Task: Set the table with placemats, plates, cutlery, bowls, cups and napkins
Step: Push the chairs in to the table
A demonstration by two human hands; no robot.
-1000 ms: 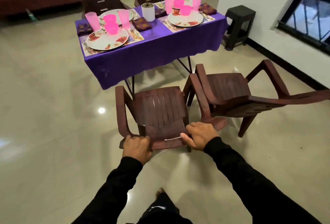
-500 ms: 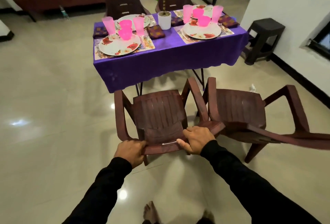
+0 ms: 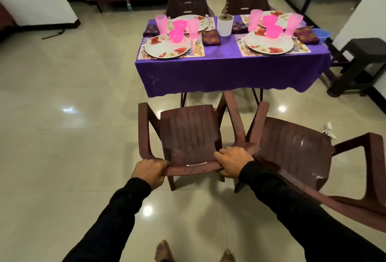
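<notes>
Glossy beige floor tiles (image 3: 62, 86) fill the room, w/ ceiling lights reflecting off them. At the far centre stands the tabletop (image 3: 225, 52), covered by a purple cloth (image 3: 229, 77) that hangs over its near edge. On it are four place settings: near left, a floral plate (image 3: 167, 47) lies on a placemat (image 3: 198, 52) w/ a pink bowl (image 3: 176, 35) on the plate and a pink cup (image 3: 193, 28) just beside it; near right, a second floral plate (image 3: 269, 44) carries another pink bowl (image 3: 274, 31), w/ a pink cup (image 3: 294, 23) to its right. Folded dark patterned napkins (image 3: 211, 38) sit next to the plates, and cutlery lies at the plate edges (too small to tell apart). A white pot (image 3: 225, 25) w/ a plant stands mid-table between the settings. Two more chairs stand on the far side.

Near the camera, the left hand (image 3: 150, 173) grips the left end of the top rail of a brown plastic chair (image 3: 190, 136), fingers curled round it. The right hand (image 3: 232, 163) grips the right end of the same rail, thumb on top. That chair stands near the tabletop, facing it. A second brown chair (image 3: 292, 148) is just beside it on the right, tilted, their arms touching. A dark stool (image 3: 363, 63) stands at the far right by the wall.
</notes>
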